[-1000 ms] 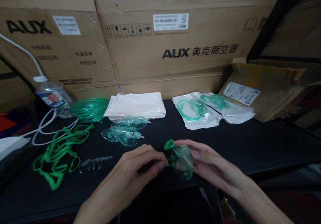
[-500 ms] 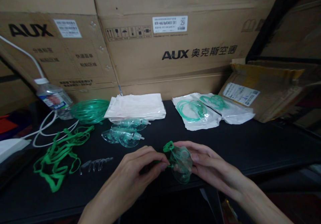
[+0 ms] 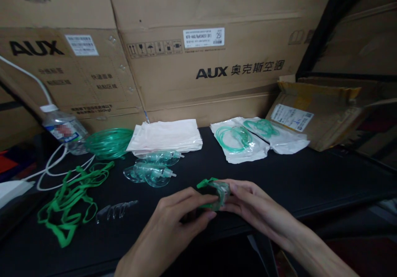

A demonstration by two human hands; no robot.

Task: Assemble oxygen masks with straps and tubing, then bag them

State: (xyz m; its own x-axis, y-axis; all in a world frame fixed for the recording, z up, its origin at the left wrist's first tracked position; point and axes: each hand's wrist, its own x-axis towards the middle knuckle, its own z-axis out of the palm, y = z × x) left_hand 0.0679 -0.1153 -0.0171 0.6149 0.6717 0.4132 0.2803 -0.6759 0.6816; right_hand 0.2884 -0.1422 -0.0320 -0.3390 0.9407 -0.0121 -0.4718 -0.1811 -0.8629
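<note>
A clear green oxygen mask [image 3: 222,192] is held above the front edge of the black table, turned nearly side-on. My right hand [image 3: 248,200] grips it from the right, fingers around its body. From the left, my left hand [image 3: 186,211] pinches at the mask's near edge, where a green elastic strap [image 3: 206,182] shows; the strap's lower part is mostly covered by fingers. Beyond my left hand lie more green masks [image 3: 151,173] with white connectors. To the left are a tangle of green elastic straps [image 3: 66,206] and several small clear plastic pieces [image 3: 116,211].
A coil of green tubing [image 3: 108,143] sits beside a plastic bottle [image 3: 65,130] and a white cable [image 3: 46,173]. White pouches [image 3: 166,135] are stacked at the back. Two packed pouches [image 3: 238,142] lie right of them, near a cardboard box [image 3: 316,115]. Large cartons [image 3: 248,33] stand behind.
The mask has turned from facing me to nearly side-on and moved slightly up and left. My left hand has shifted right, its fingers now at the mask's edge.
</note>
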